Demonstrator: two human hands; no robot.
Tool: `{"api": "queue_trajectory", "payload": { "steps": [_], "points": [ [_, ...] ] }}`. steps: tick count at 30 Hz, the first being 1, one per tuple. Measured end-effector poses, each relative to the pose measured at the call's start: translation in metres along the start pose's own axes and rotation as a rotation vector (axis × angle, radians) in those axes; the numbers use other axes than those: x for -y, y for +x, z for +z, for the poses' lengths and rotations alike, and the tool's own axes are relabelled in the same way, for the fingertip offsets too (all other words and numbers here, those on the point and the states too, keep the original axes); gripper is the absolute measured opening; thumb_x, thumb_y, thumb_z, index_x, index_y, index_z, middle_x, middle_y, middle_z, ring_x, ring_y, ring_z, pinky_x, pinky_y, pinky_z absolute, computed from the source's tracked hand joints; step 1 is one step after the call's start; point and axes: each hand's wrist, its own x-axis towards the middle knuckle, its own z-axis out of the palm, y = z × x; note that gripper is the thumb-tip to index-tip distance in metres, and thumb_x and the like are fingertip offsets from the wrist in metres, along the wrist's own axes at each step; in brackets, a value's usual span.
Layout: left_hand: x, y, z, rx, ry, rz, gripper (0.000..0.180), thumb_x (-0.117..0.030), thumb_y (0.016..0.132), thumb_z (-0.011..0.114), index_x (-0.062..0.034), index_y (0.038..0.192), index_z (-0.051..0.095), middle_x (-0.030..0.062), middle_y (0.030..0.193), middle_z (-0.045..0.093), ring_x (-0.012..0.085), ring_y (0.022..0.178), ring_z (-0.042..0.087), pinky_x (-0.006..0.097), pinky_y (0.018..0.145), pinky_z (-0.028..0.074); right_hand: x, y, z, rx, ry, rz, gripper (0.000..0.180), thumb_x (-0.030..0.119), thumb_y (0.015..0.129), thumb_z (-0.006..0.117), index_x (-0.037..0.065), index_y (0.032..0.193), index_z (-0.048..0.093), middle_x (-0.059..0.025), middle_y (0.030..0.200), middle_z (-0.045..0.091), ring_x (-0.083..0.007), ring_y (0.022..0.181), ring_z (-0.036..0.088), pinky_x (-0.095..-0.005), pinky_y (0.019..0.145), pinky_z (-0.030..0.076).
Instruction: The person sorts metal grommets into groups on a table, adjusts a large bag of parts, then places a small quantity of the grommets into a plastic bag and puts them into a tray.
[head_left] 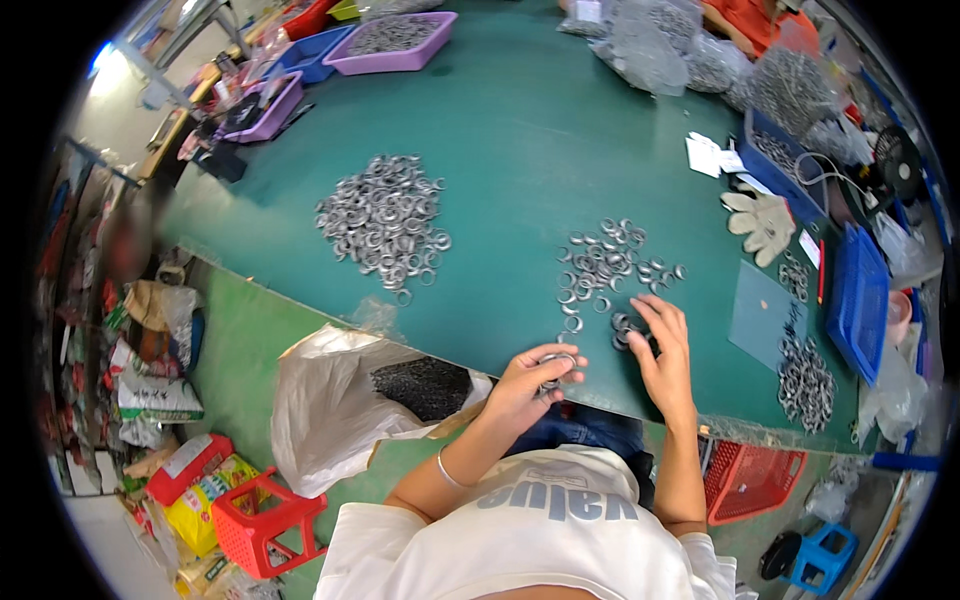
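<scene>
My left hand point(535, 380) is curled near the table's front edge, its thumb and fingers closed on a few grey metal rings point(562, 360). To its right, my right hand point(665, 355) reaches over the table with thumb and fingers apart. A little cluster of dark grey rings point(622, 328) lies beside its thumb and fingertips; I cannot tell how firmly they touch it. Just beyond both hands spreads a loose pile of rings point(608, 258). Farther left sits a larger heap of similar rings point(385, 215).
A green table point(500, 150) carries purple trays point(440, 60), bagged metal parts point(645, 50), a work glove point(762, 222), a blue basket point(858, 300) and more rings point(805, 390). Below its edge are a white sack point(330, 410), a red stool point(255, 530) and a red crate point(750, 480). Someone in orange is across the table.
</scene>
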Motion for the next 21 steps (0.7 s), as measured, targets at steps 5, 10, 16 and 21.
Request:
{"api": "queue_trajectory", "payload": {
  "steps": [5, 10, 16, 21],
  "points": [
    [-0.061, 0.006, -0.037, -0.197, 0.132, 0.353, 0.029, 0.000, 0.081, 0.061, -0.0044, 0.110, 0.061, 0.0039, 0.094, 0.062, 0.0093, 0.078, 0.057, 0.020, 0.058, 0.045, 0.000, 0.000, 0.033, 0.180, -0.276, -0.198, 0.042, 0.021, 0.076, 0.068, 0.010, 0.116, 0.059, -0.0102, 0.132, 0.045, -0.0335, 0.126, 0.035, -0.0468, 0.102, 0.028],
    [-0.142, 0.032, -0.077, -0.482, 0.643, 0.818, 0.022, 0.003, 0.082, 0.058, -0.0010, 0.103, 0.062, 0.0089, 0.097, 0.060, 0.0178, 0.083, 0.057, 0.029, 0.069, 0.048, -0.009, -0.005, 0.047, 0.122, -0.374, -0.215, 0.036, 0.019, 0.080, 0.065, 0.007, 0.113, 0.060, -0.0109, 0.130, 0.047, -0.0330, 0.125, 0.038, -0.0489, 0.103, 0.028],
    [-0.185, 0.078, -0.125, -0.775, 1.816, 1.435, 0.025, -0.004, 0.085, 0.052, -0.0003, 0.110, 0.055, 0.0173, 0.116, 0.048, 0.0345, 0.111, 0.044, 0.047, 0.098, 0.033, -0.008, -0.005, 0.049, 0.080, -0.382, -0.239, 0.034, 0.017, 0.080, 0.064, 0.007, 0.112, 0.060, -0.0107, 0.128, 0.048, -0.0325, 0.123, 0.040, -0.0489, 0.102, 0.029],
    [-0.181, 0.062, -0.114, -0.721, 1.777, 1.261, 0.023, -0.007, 0.085, 0.053, -0.0046, 0.108, 0.058, 0.0143, 0.120, 0.048, 0.0317, 0.118, 0.043, 0.058, 0.103, 0.023, -0.004, -0.005, 0.047, 0.073, -0.366, -0.244, 0.039, 0.019, 0.077, 0.066, 0.008, 0.114, 0.059, -0.0106, 0.129, 0.047, -0.0325, 0.126, 0.037, -0.0509, 0.103, 0.026]
  ]
}}
